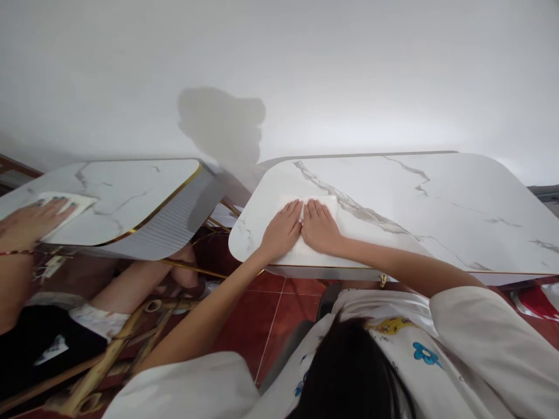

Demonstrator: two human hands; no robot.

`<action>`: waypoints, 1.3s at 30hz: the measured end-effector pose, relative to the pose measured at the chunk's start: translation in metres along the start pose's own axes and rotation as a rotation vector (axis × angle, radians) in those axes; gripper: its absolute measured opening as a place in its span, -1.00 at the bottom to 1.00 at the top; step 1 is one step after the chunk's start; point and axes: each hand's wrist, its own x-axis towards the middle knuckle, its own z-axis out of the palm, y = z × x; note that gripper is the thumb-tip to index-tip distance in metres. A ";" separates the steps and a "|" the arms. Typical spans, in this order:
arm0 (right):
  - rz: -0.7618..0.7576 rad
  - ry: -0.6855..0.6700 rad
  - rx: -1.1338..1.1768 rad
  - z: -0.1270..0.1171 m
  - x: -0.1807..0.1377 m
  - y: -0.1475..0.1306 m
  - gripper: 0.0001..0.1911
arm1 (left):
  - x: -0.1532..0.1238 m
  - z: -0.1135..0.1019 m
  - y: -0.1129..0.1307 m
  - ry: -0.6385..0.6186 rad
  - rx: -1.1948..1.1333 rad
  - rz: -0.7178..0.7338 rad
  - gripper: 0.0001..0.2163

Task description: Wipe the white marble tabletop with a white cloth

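Note:
Side by side, my left hand (283, 231) and my right hand (320, 226) lie flat on a white folded napkin or cloth (331, 202). Their fingers are stretched out and point toward the wall, and neither hand grips anything. Most of the napkin is hidden beneath them; its far right corner shows. It rests near the left end of a white marble-patterned tabletop (454, 215) with rounded corners and grey veins.
On the left, another person's hand (30, 221) lies on a white cloth (81, 203) atop a second marble-patterned table (126, 174) with gold trim. A bamboo chair (100, 372) stands below. A white wall (349, 70) runs behind both tables, above a red tiled floor (262, 314).

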 end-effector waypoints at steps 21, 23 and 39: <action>0.308 0.010 0.047 0.022 0.184 0.122 -0.40 | 0.224 0.040 -0.071 0.075 -0.045 -0.065 -0.49; 0.295 0.001 0.029 0.022 0.178 0.118 -0.40 | 0.217 0.038 -0.069 0.069 -0.029 -0.022 -0.48; 0.018 -0.020 -0.188 -0.004 0.020 -0.018 -0.41 | 0.003 -0.004 -0.026 0.062 -0.042 0.095 -0.47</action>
